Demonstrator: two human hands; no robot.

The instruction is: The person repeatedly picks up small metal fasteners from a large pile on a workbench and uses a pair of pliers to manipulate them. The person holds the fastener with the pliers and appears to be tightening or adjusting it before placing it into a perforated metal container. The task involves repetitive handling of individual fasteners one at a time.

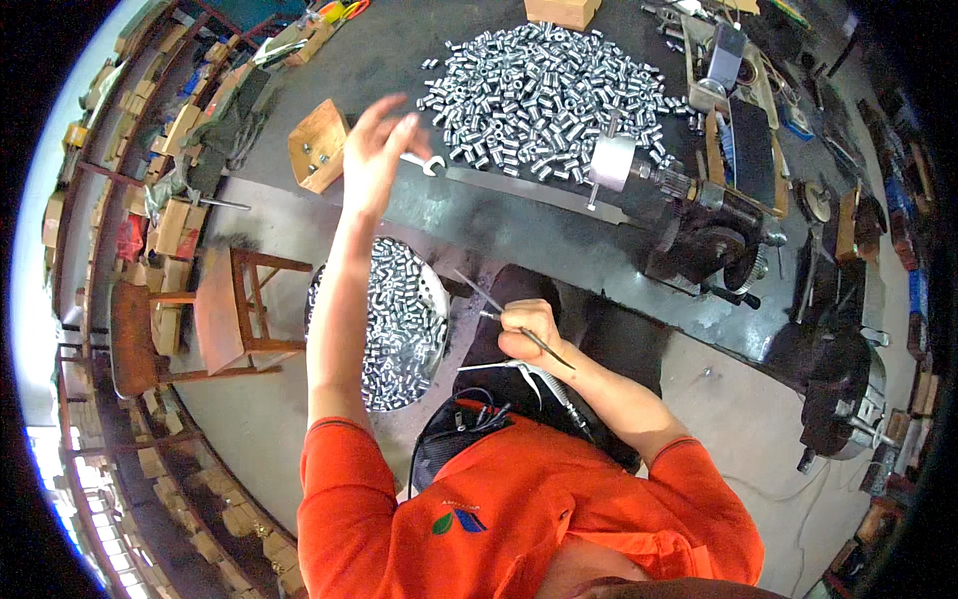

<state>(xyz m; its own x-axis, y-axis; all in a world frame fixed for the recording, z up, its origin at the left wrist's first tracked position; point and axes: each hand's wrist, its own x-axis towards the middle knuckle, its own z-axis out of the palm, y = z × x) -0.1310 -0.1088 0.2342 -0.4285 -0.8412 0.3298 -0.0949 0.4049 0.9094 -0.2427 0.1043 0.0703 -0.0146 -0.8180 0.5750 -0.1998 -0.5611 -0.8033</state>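
My left hand (377,150) is raised over the bench's front edge, blurred by motion, its fingers apart and nothing visible in them. Close beside it an open-end wrench (432,166) lies on the bench, its handle partly hidden. In front of my body, my right hand (529,327) is closed round a thin, dark, tapered rod (552,351), which sticks out on both sides of the fist. A small shiny tip (489,315) also shows beside those fingers; its kind is unclear. Beyond the hands, many small metal sleeves (544,100) are heaped on the bench.
A wooden box (302,160) with a few small metal parts stands left of my left hand. Below my left forearm sits a round basin (440,299) of metal sleeves. A machine with a cylindrical chuck (612,163) is mounted at right. A wooden chair (222,309) stands left.
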